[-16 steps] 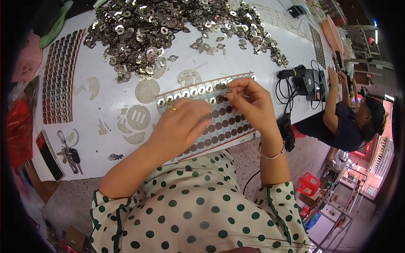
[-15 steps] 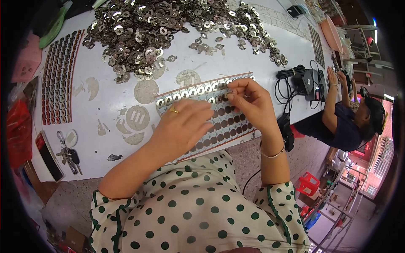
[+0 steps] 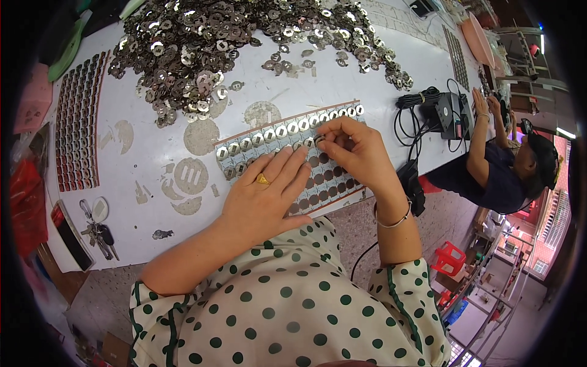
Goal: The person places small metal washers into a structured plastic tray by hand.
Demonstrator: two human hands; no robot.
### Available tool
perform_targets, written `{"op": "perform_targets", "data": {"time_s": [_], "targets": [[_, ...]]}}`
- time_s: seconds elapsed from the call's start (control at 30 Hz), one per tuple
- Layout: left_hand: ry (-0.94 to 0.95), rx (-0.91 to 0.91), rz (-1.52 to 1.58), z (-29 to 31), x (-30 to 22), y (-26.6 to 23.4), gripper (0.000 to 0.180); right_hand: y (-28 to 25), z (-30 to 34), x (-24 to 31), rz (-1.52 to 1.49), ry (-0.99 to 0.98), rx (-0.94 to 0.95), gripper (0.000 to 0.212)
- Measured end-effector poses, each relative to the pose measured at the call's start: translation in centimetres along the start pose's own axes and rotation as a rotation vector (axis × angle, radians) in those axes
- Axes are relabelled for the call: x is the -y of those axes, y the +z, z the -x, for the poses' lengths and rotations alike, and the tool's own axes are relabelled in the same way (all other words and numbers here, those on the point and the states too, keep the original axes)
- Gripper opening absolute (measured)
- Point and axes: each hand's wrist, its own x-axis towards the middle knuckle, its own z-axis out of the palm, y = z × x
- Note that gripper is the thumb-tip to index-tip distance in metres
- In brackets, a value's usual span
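Observation:
A panel (image 3: 269, 144) of small round units lies in front of me at a slant. Shiny metal discs with a square centre hole fill its far row and part of the second. Bare dark circles show in the nearer rows. My left hand (image 3: 260, 192) rests across the panel's left half, fingers outstretched, fingertips at the second row, hiding part of it. At that row, my right hand (image 3: 358, 153) has thumb and forefinger pinched on a small metal disc (image 3: 320, 139), mostly covered by the fingers.
A big heap of metal discs (image 3: 183, 55) spreads over the table's far side. At left lie a filled panel (image 3: 78, 122) and keys (image 3: 101, 232). Black cables and a power box (image 3: 446, 119) sit at right. Beyond them, another person (image 3: 495, 165) works at the table.
My left hand has flattened out, its fingers spreading over the second row. My right hand has shifted slightly left and nearer, down to that row. The whole view has turned a little.

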Motion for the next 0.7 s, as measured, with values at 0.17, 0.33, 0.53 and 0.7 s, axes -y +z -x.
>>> {"op": "perform_targets", "data": {"time_s": [0.17, 0.33, 0.53, 0.7], "targets": [[-0.002, -0.017, -0.023, 0.0, -0.2, 0.3, 0.082, 0.4, 0.6, -0.4, 0.026, -0.048, -0.099, 0.019], [-0.011, -0.007, -0.034, 0.1, -0.2, 0.4, 0.08, 0.0, -0.2, 0.5, 0.158, -0.125, -0.016, 0.015], [-0.002, -0.013, -0.031, -0.2, -0.1, 0.0, 0.077, -1.4, -1.5, 1.2, 0.185, -0.201, -0.006, 0.012], [0.01, -0.015, -0.028, 0.1, 0.1, -0.3, 0.077, 0.0, -7.9, 2.2, 0.527, -0.64, -0.403, 0.023]]}}
